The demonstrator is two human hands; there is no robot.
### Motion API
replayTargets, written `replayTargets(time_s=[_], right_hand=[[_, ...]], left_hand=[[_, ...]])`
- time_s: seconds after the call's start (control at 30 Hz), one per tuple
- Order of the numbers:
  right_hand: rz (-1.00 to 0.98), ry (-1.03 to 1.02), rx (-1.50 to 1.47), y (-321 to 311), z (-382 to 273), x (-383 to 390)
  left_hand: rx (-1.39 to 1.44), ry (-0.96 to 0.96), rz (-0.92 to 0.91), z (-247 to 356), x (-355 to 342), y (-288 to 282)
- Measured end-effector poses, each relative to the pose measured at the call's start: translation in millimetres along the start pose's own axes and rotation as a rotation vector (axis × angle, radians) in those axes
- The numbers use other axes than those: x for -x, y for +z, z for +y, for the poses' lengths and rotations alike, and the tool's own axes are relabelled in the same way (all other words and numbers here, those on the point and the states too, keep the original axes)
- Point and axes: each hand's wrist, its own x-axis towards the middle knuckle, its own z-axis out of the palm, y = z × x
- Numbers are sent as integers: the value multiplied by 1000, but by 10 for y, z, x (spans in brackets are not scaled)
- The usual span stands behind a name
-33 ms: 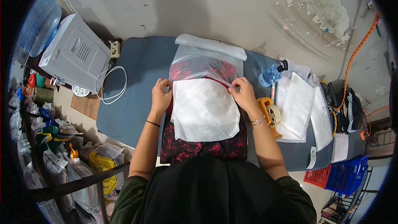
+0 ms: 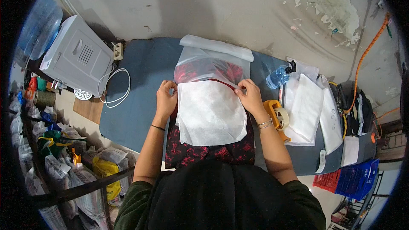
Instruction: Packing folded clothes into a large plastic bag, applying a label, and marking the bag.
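Note:
A folded black garment with a red pattern [image 2: 194, 155] lies on the table in front of me, its far part covered by a translucent plastic bag [image 2: 208, 55]. On top of the garment rests a white sheet [image 2: 211, 113], its far edge by the bag's mouth. My left hand [image 2: 166, 98] pinches the bag's near left corner, beside the sheet. At the opposite corner, my right hand [image 2: 250, 95] has thumb and fingers closed on the bag's edge, next to a dark red strip of the garment. The fingertips partly hide what they grip.
Right of my forearm stands an orange tape dispenser [image 2: 276, 117], with a blue spray bottle [image 2: 277, 77] beyond it. White packages [image 2: 303, 108] lie farther right. A white cable [image 2: 123, 98] loops on the table [image 2: 140, 76] at left, near a grey appliance [image 2: 81, 57]. Bagged goods [image 2: 81, 174] fill the lower left.

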Motion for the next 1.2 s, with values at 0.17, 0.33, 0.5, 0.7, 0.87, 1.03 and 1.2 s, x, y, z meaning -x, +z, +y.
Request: replayTargets(time_s=[0.17,0.33,0.5,0.7,0.87,1.03,1.2], right_hand=[[-57,54,-304,-49,34,-64],[-228,141,-567,-13,193,-98],[-382,279,-732,-119,28,-241],[-361,161,-108,-150,-200,-261],[-108,-51,95,-23,-384,-206],[169,-553,474,89,-604,-324],[234,-696,421,106,-720,-235]], left_hand=[[-62,280,155,120,-57,45],[330,-60,-157,21,-225,-35],[803,-223,-555,135,-360,-250],[275,-127,-432,216,-340,-266],[225,-134,-364,136,-302,-195],[68,-79,-222,216,-266,-92],[-80,-75,-142,274,-161,-15]])
